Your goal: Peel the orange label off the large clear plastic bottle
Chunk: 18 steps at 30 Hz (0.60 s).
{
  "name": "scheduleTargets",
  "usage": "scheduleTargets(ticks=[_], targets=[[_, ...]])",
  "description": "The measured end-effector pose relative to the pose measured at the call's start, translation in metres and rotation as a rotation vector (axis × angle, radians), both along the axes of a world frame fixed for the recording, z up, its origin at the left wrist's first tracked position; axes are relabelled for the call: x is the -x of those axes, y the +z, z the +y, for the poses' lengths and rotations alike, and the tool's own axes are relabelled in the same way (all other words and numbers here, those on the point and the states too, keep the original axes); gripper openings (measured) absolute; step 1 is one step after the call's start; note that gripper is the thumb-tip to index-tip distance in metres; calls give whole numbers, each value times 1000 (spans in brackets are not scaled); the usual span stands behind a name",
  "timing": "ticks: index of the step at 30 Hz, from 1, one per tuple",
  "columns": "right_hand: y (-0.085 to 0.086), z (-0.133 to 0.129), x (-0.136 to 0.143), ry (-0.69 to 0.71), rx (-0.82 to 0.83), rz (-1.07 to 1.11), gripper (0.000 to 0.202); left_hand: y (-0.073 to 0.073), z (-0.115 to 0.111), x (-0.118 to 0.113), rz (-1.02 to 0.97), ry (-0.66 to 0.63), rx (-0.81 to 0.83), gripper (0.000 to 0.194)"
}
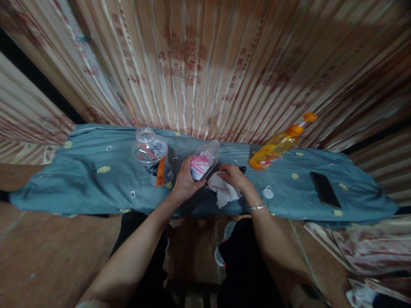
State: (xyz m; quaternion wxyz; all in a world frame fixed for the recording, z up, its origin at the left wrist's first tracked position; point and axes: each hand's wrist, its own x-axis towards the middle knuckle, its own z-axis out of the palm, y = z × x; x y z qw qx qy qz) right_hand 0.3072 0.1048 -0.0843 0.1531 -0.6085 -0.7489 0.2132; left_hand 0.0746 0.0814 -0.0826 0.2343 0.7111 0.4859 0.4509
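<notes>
L hand [186,180] is wrapped part-closed round a clear btl [198,167] w/ a pink label, thumb on the near side, fingers on the far side; btl is over the mid. of the bench [96,188], its narrower ribbed end pointing away & to the R. R hand [233,175], fingers bent nearly closed, has the upper edge of a white cloth [224,191] (or tissue, can't tell), which hangs loose just R of the btl. Bracelet [257,207] on R wrist. Small black item [243,169] right by the R hand, too blurred to ID. L of the btl: clear plastic container [154,164] w/ orange/black print. Further R: orange pump dispenser [272,150], white disc [267,193] nr front edge, then dark phone [325,189]. Bench has a blue-green cover; pleated curtain [192,85] behind.
</notes>
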Motion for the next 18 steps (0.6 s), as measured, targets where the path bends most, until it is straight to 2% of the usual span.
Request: scheduleTargets(ticks=[4, 8, 11, 14, 18], targets=[[-2, 7, 2, -43, -81, 89, 23, 1, 0, 1, -15, 25, -11, 87], [-5, 10, 5, -121, -212, 318, 35, 1, 0, 0, -33, 21, -28, 89], [5, 6, 7, -115, -110, 617, 40, 0, -1, -3, -44, -4, -40, 90], [25, -7, 11, -8, 72, 958, 56, -1, -1, -8, -59, -39, -57, 91], [44, -25, 27, 103, 198, 1042, 65, -2, -2, -16, -83, -93, -81, 89]])
